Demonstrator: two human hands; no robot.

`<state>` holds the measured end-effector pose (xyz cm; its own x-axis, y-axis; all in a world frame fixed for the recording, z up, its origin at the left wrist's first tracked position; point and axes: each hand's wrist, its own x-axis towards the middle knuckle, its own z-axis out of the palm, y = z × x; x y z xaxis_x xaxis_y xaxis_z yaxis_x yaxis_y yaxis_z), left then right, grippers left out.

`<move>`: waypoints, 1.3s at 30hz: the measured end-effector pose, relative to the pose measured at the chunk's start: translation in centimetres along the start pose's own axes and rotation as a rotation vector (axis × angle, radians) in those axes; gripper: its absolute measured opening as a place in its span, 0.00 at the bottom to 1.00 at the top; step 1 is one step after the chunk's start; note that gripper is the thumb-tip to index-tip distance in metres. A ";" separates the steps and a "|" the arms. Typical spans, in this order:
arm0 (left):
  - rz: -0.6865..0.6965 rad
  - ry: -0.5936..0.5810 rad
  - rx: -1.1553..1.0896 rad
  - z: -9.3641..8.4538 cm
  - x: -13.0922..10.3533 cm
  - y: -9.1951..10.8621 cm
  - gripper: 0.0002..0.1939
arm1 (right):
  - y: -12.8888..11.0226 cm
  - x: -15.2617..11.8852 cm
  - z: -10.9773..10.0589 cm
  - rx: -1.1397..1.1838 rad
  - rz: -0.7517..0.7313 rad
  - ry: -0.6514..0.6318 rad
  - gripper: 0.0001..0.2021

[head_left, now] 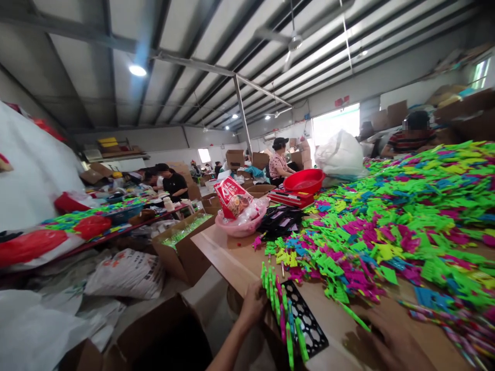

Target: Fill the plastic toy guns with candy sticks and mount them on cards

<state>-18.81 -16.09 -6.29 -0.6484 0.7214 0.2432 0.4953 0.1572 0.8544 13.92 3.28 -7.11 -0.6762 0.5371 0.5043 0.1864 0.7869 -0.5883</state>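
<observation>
Left hand (254, 303): curled against the plastic sticks (289, 344); whether clamped, cannot tell.
Right hand (392, 337): fingertips closed on a green stick (353, 315).
Perforated black rack (305, 315): by the table's (224, 257) left edge, plastic sticks lining its left side.

red basin (305, 182) beside bulging white bag (339, 155), ceiling fan (295, 42) overhead

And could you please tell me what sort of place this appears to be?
Probably a small assembly workshop: brightly coloured plastic pieces are heaped on the worktable, and an open cardboard box of green items stands beside it.
</observation>
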 end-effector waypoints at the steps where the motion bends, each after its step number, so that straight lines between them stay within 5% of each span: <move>1: 0.009 -0.014 -0.003 0.0 0.0 -0.1 0.11 | -0.1 0.0 0.0 0.004 0.009 0.003 0.16; 14: 0.020 -0.179 -0.044 -0.8 2.8 -0.8 0.15 | -0.6 -0.1 0.6 0.132 0.092 -0.048 0.16; 21: 0.043 -0.064 0.028 -0.3 3.0 -0.8 0.14 | 0.2 -0.1 1.1 0.174 0.123 -0.090 0.14; 39: 0.112 0.016 0.231 -0.4 4.3 -1.6 0.15 | -2.4 1.3 0.1 0.249 0.152 -0.007 0.15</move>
<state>-22.59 -13.55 -6.40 -0.5903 0.7325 0.3391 0.6821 0.2281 0.6948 12.48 2.09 -5.13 -0.6589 0.6405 0.3945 0.1059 0.5982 -0.7943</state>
